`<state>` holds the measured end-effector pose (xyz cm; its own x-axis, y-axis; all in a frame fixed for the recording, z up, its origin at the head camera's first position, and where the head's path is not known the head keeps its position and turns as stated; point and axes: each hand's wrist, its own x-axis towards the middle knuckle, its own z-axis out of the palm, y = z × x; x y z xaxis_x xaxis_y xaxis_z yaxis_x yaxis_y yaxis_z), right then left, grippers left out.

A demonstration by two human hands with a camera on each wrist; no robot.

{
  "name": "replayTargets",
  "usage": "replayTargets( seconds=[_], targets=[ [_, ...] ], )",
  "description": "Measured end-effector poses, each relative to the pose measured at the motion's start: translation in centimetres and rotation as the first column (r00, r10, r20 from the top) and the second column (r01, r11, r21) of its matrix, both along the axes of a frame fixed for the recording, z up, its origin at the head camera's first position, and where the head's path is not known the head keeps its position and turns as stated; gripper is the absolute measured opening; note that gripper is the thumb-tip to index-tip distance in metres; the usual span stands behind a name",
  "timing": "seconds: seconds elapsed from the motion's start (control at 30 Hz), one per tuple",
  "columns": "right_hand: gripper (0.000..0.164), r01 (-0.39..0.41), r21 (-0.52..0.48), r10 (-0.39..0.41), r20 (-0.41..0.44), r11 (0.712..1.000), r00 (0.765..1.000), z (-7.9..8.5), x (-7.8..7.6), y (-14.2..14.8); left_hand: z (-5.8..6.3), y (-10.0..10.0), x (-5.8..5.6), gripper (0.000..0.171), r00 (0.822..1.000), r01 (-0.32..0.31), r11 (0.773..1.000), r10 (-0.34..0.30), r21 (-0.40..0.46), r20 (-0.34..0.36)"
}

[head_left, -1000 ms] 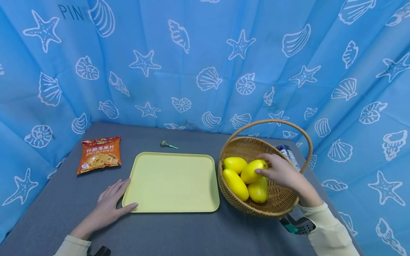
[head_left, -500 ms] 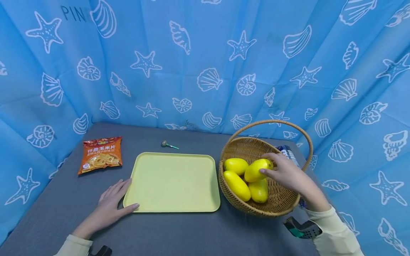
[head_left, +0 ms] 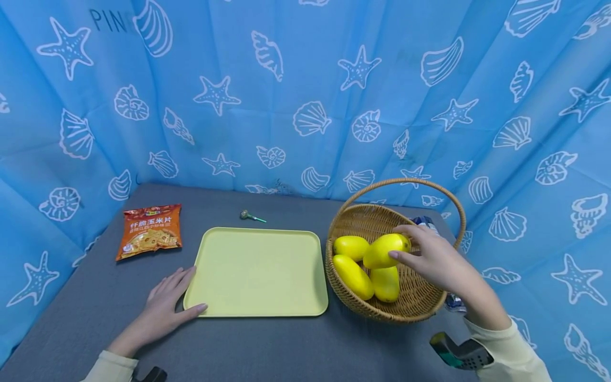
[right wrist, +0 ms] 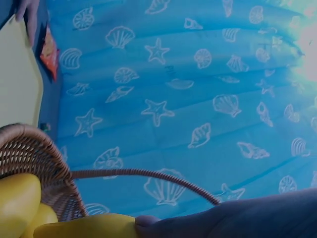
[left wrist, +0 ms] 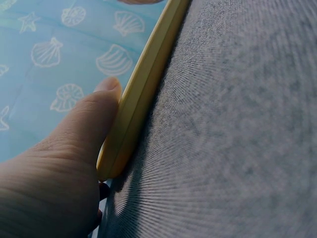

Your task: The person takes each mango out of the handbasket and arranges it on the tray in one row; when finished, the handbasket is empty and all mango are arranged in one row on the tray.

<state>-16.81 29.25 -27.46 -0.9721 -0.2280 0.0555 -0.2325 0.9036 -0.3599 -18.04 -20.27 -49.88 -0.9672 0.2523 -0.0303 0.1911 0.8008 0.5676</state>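
Note:
My right hand grips a yellow mango between thumb and fingers, inside the wicker basket's opening and over the other fruit. Below and left of it several more mangoes lie in the basket, whose tall handle arches behind. In the right wrist view the held mango shows at the bottom edge, with a finger on it. My left hand rests at the left end of a pale yellow tray, fingers extended. Its thumb touches the tray's rim in the left wrist view.
An orange snack bag lies behind my left hand. A small green-stemmed item is beyond the tray. Partly hidden behind the basket is a dark blue and white package. A blue shell-patterned curtain closes off the back.
My right hand has lifted the mango slightly from the others and shifted a little to the right. The right forearm has swung right too. The left hand stays at the tray.

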Motion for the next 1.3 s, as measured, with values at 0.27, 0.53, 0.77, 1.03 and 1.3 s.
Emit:
replayTargets(
  seconds=[0.27, 0.53, 0.77, 1.03, 1.3],
  targets=[
    [0.05, -0.022, -0.072, 0.022, 0.004, 0.997, 1.0, 1.7, 1.7, -1.2, -0.2, -0.1, -0.1, 0.1, 1.0, 0.002, 1.0, -0.002, -0.005, 0.003],
    [0.051, -0.053, -0.173, 0.048, -0.032, 0.983, 0.998, 3.3, 3.2, -3.4, -0.2, 0.0, 0.1, 0.1, 1.0, -0.002, 1.0, 0.002, -0.016, -0.002],
    [0.044, -0.137, -0.242, 0.113, -0.111, 0.961, 0.987, 3.7, 3.3, -6.6, 0.0, 0.0, 0.3, 0.1, 1.0, -0.003, 1.0, 0.003, -0.031, -0.004],
    [0.047, -0.198, -0.268, 0.167, -0.135, 0.943, 0.977, 2.2, 1.9, -12.8, -0.3, -0.2, 0.3, 0.1, 0.999, 0.003, 0.998, -0.006, -0.067, -0.036],
    [0.046, -0.207, -0.357, 0.194, -0.074, 0.911, 0.978, -2.3, -1.7, -18.4, -0.3, -0.3, 0.0, 0.096, 0.997, 0.004, 0.998, -0.009, -0.069, -0.072]
  ],
)
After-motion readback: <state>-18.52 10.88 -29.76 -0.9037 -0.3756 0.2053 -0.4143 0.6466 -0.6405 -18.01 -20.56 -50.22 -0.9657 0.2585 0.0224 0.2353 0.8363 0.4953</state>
